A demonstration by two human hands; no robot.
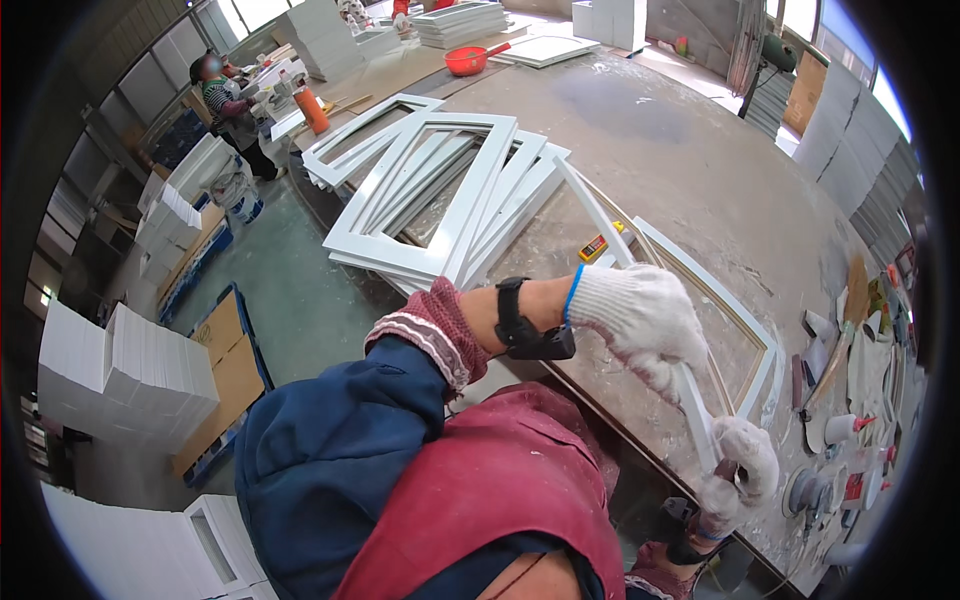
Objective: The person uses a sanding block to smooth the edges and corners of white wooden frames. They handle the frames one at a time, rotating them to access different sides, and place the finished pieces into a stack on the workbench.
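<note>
My left hand (645, 318), in a white knitted glove with a blue cuff edge, is closed around one bar of a white rectangular frame (693, 405). That frame is tipped up on edge, and its bar runs from the far left down towards me. At its near end is my right hand (748, 462), also gloved, with the fingers curled; a small dark brownish patch shows within them, too unclear to name. Beyond the hands another white frame (760, 365) lies on the table. A yellow and black tool (600, 243), small and boxy, rests just past my left hand.
White frames (440, 195) lie in an uneven pile on the left of the worktable (690, 130). Farther back are an orange bottle (311, 110) and a red pan (466, 61). Bottles and tools (840, 430) crowd the right side. Panel stacks (150, 370) stand on the floor; a person works far left.
</note>
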